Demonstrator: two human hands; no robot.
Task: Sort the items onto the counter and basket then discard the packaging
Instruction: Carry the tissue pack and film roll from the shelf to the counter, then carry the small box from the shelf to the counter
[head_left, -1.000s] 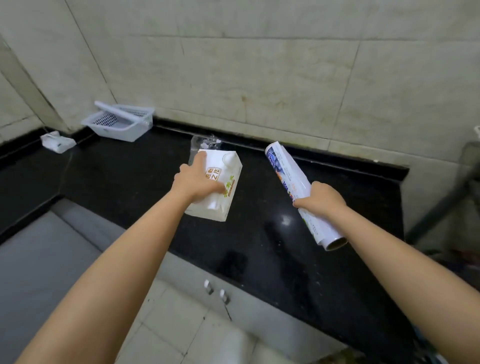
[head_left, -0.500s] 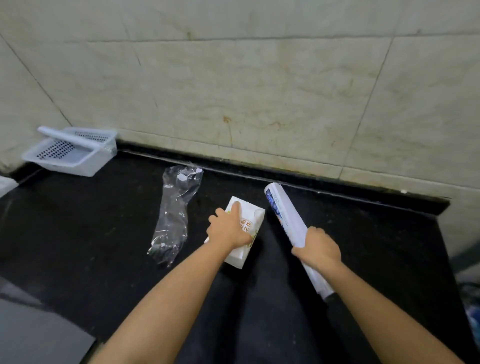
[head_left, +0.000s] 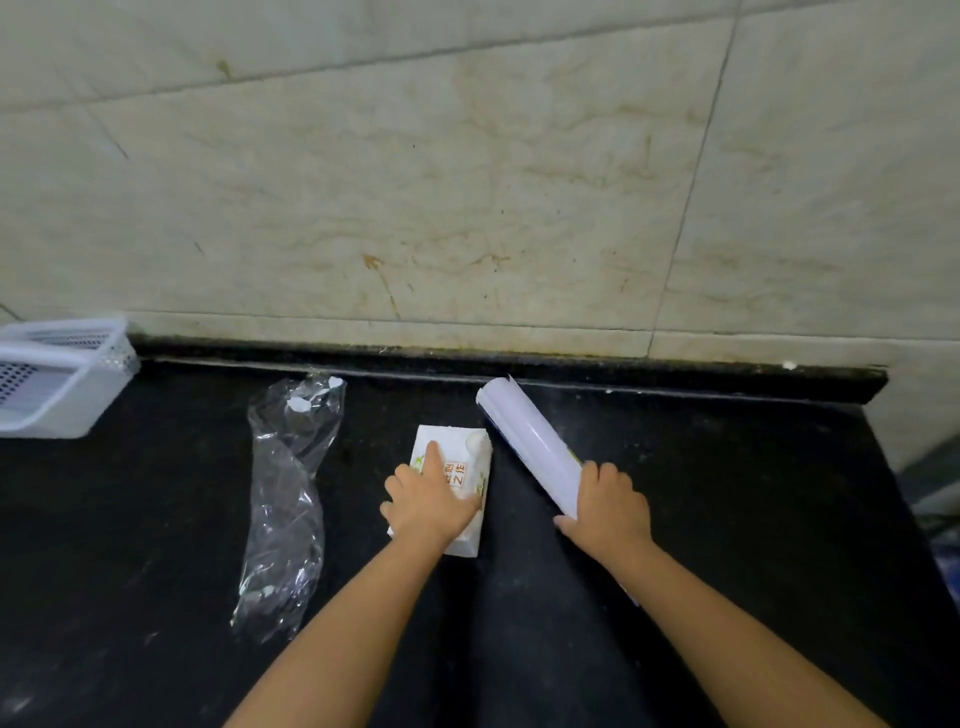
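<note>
A white tissue pack (head_left: 470, 457) with orange lettering lies on the black counter (head_left: 727, 493), and my left hand (head_left: 428, 501) grips it from above. Just to its right my right hand (head_left: 605, 506) is closed around a white roll (head_left: 530, 441) that points toward the wall; the roll's near end is hidden behind my forearm. An empty clear plastic bag (head_left: 288, 499) lies crumpled on the counter left of the pack. The white perforated basket (head_left: 62, 379) stands at the far left by the wall.
A tiled wall (head_left: 467, 182) rises behind the counter's raised black back edge (head_left: 623, 371). The counter ends at the right, near a grey object (head_left: 935, 478).
The view has closed in on the counter. Both hands have come down with the tissue pack and the roll, which now rest low on the counter right of the plastic bag.
</note>
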